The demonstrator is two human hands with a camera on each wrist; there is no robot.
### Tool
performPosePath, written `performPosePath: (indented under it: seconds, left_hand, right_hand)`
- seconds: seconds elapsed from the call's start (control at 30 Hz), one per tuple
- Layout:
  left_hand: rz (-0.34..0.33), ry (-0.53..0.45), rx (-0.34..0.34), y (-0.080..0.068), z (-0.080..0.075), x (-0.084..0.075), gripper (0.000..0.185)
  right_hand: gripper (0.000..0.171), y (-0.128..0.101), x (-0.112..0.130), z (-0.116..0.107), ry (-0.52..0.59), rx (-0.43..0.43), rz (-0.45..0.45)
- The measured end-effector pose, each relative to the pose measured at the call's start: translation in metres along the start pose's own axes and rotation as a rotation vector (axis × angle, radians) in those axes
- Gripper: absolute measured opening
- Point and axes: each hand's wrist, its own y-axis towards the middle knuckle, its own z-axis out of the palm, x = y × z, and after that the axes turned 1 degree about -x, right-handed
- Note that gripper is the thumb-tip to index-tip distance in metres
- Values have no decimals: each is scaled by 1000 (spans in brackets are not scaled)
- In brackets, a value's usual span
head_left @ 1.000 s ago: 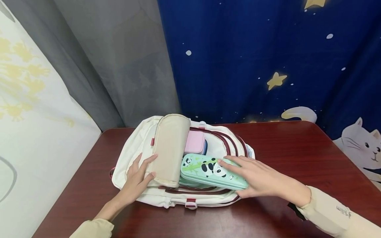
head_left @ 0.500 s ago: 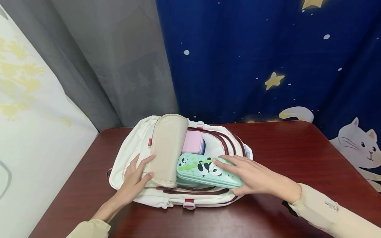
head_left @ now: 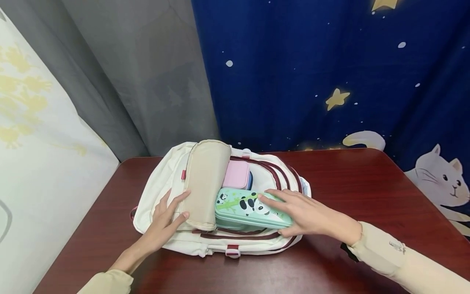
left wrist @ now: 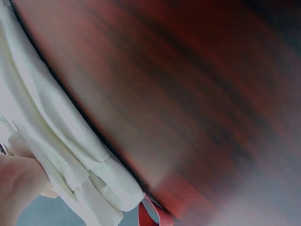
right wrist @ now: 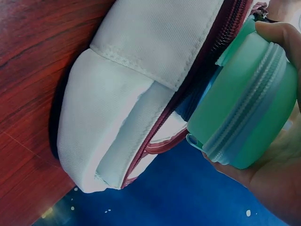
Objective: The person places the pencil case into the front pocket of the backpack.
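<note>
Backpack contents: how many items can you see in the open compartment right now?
2. The green panda pencil case lies at the opening's near side, gripped by the right hand. A pink box sits behind it, partly under the beige flap. More may be hidden deeper inside the backpack.

dark red table (head_left: pixel 367 192), starry blue curtain (head_left: pixel 293 73)

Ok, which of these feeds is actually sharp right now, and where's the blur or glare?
Head view: sharp and evenly lit, with mild glare on the table and wide-angle bending at the edges. Left wrist view: smeared and soft, only backpack fabric and tabletop readable. Right wrist view: very close; the pencil case and backpack zipper are fairly sharp, the right hand soft.
</note>
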Motion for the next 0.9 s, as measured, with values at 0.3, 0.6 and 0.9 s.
performPosePath:
  seconds: [0.3, 0.6, 0.9]
  left_hand:
    - [3, -10, -4, 0, 0, 0, 52]
    - [11, -51, 10, 0, -1, -3, 52]
    - [39, -65, 6, 0, -3, -2, 52]
  right_hand:
    - [86, 8, -1, 2, -4, 0, -25]
    - [84, 11, 1, 1, 4, 26, 7]
    - [83, 13, -1, 3, 6, 7, -17]
